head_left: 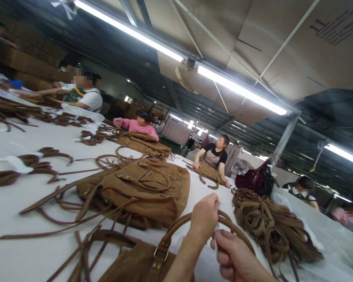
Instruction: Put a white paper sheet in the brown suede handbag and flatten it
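My left hand (pixel 204 217) is closed around the curved handle (pixel 176 225) of a brown suede bag (pixel 135 262) that lies at the near edge of the white table (pixel 23 250). Just below it, my right hand (pixel 233 256) pinches a small piece of white material (pixel 217 234) against that handle. Behind them a second brown suede bag (pixel 147 188) lies flat with its straps spread across the table.
A heap of brown straps (pixel 270 225) lies to the right, a dark red bag (pixel 254 178) behind it. More straps (pixel 26 166) and bags (pixel 141 143) cover the left and far table. Several people sit working along the table.
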### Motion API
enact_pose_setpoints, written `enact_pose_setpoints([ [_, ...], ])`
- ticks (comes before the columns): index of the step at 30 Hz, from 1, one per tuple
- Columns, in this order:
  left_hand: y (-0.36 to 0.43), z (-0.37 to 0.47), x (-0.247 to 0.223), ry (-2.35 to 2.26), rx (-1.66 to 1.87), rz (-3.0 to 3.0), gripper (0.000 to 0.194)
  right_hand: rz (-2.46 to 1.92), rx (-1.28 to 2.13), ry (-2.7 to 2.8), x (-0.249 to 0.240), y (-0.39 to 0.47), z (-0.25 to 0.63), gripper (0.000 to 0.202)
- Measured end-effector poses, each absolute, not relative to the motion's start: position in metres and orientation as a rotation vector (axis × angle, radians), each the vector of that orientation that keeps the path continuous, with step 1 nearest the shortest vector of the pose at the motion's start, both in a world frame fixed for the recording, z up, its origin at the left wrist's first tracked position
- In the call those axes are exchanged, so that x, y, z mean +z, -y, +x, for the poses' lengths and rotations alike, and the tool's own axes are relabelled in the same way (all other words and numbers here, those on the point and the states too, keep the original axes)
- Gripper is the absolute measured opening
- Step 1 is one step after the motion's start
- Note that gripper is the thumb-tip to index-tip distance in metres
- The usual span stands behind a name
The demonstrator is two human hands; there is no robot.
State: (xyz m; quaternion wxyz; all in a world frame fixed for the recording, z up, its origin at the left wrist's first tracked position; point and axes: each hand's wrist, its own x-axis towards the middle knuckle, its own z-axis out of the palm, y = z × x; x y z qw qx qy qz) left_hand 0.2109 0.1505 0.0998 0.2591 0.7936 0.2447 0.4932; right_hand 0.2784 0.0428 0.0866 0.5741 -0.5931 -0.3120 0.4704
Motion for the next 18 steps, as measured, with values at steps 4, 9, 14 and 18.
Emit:
enact_pose_setpoints([
  [4, -0.152, 0.208, 0.102, -0.612, 1.34, 2.076, 0.019, -1.566, 1.002, 1.078, 0.106, -0.028, 0.279, 0.053],
  [9, -0.152, 0.202, 0.107, -0.544, 1.338, 2.0, 0.019, -1.606, 0.59, 1.23, 0.113, -0.028, 0.276, 0.051],
  [14, -0.147, 0.196, 0.114, -0.446, 1.339, 1.921, 0.018, -1.311, 0.656, 1.102, 0.122, -0.03, 0.28, 0.042],
  [18, -0.148, 0.198, 0.113, -0.366, 1.322, 1.812, 0.019, -1.031, 0.895, 0.971, 0.131, -0.026, 0.284, 0.049],
])
